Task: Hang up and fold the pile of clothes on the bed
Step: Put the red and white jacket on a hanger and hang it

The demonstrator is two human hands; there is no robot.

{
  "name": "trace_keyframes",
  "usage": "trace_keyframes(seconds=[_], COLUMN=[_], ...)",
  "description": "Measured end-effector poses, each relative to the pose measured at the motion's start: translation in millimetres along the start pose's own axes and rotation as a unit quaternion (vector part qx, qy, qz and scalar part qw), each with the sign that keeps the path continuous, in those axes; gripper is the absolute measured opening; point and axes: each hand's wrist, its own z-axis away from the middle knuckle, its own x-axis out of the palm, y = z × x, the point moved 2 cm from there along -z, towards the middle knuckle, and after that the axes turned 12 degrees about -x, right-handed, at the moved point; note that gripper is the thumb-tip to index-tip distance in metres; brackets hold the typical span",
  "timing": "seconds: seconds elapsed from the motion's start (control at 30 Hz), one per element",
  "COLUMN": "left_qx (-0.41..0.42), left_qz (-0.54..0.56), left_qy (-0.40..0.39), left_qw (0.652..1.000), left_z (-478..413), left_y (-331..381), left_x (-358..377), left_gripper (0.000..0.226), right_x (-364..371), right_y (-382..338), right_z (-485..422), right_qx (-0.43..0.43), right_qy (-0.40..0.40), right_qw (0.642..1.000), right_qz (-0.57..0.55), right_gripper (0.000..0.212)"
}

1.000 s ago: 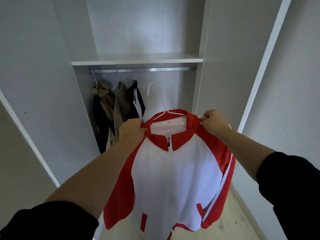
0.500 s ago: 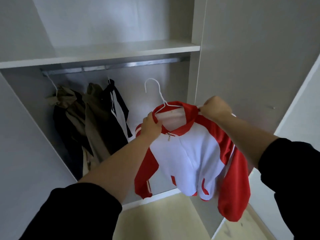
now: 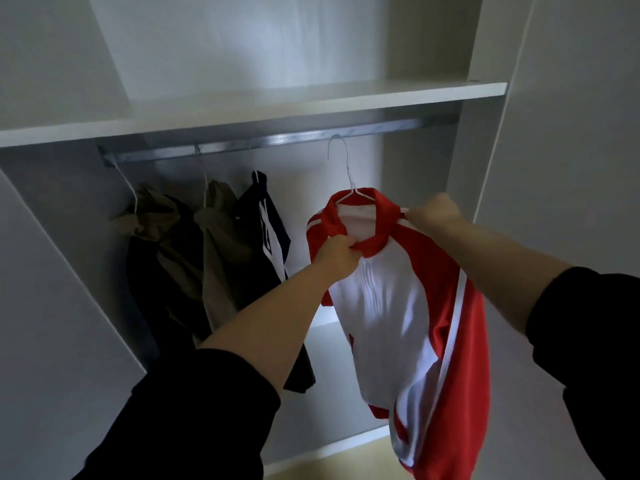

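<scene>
Head view: left hand (image 3: 337, 252) pinches the collar of a red-and-white zip jacket (image 3: 391, 306), right hand (image 3: 434, 211) grips its shoulder, and the white wire hanger (image 3: 348, 169) reaches the closet rail (image 3: 277, 140) above both. Left of them hangs a navy garment (image 3: 266, 223) with white marks too blurred to read.

Bare rail (image 3: 398, 128) right of hung clothes (image 3: 214, 258)

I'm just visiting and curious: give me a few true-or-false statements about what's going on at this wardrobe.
1. Both the left hand and the right hand hold the jacket. True.
2. The jacket is blue. False: it is red and white.
3. Its hanger is black. False: it is white wire.
4. Other clothes hang on the rail to the left of the jacket. True.
</scene>
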Motion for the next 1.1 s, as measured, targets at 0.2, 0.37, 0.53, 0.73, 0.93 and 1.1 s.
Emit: trace_keyframes(seconds=[0.2, 0.37, 0.53, 0.73, 0.93, 1.1], left_qx=[0.004, 0.005, -0.008, 0.023, 0.018, 0.042], left_qz=[-0.074, -0.149, -0.184, -0.212, -0.250, -0.211], left_qy=[0.089, 0.128, 0.126, 0.092, 0.041, 0.064], left_qw=[0.993, 0.981, 0.975, 0.973, 0.967, 0.974], left_z=[-59, -110, -151, -171, -175, -166], left_y=[-31, -43, -48, -60, -84, -84], left_x=[-58, -94, -128, -134, -112, -100], left_gripper=[0.025, 0.025, 0.027, 0.022, 0.022, 0.024], right_x=[60, 95, 120, 147, 160, 164], right_y=[-45, -82, -102, -108, -95, -86], right_z=[-53, -80, -110, -120, -104, -86], right_qx=[0.001, 0.016, 0.026, 0.035, 0.012, -0.013], right_qy=[0.042, 0.067, 0.078, 0.006, -0.017, -0.022], right_qw=[0.994, 0.993, 0.994, 0.997, 0.998, 0.999], right_qz=[-0.100, -0.093, -0.074, -0.074, -0.060, -0.022], right_gripper=[0.034, 0.020, 0.041, 0.036, 0.041, 0.029])
